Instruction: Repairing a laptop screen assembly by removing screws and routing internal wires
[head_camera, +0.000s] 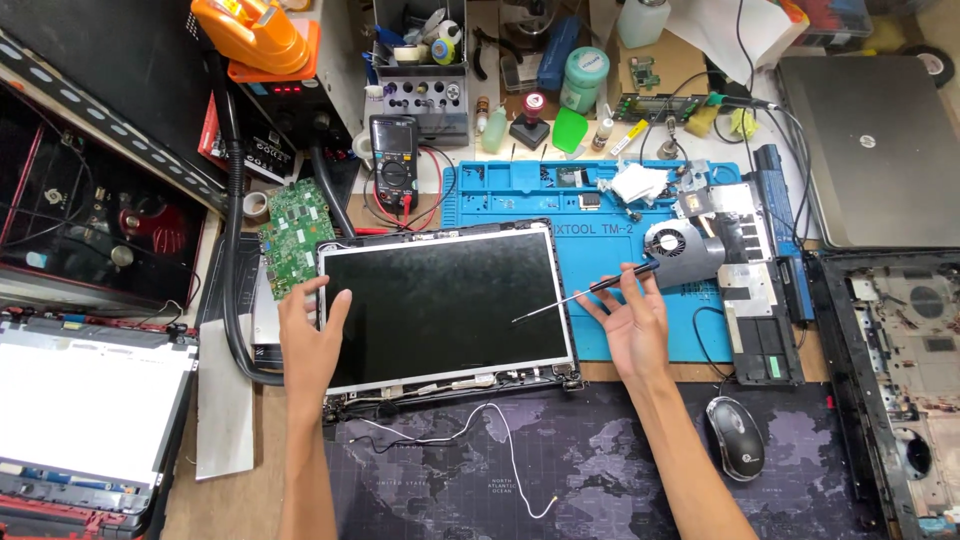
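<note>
A bare laptop screen panel (445, 300) lies flat in its lid frame in the middle of the desk. My left hand (310, 335) rests on the panel's left edge, fingers spread over the frame. My right hand (632, 320) is at the panel's right side and holds a thin black screwdriver (585, 292) by the handle; its tip points left over the dark glass. Loose thin cables (500, 440) trail from the hinge edge toward me.
A blue work mat (600, 210) holds a cooling fan (672, 245), metal plates and small parts. Also about: a green circuit board (293, 230), a multimeter (393, 160), a mouse (737, 435), a closed laptop (880, 140), an opened laptop base (900, 350), another screen panel (90, 400).
</note>
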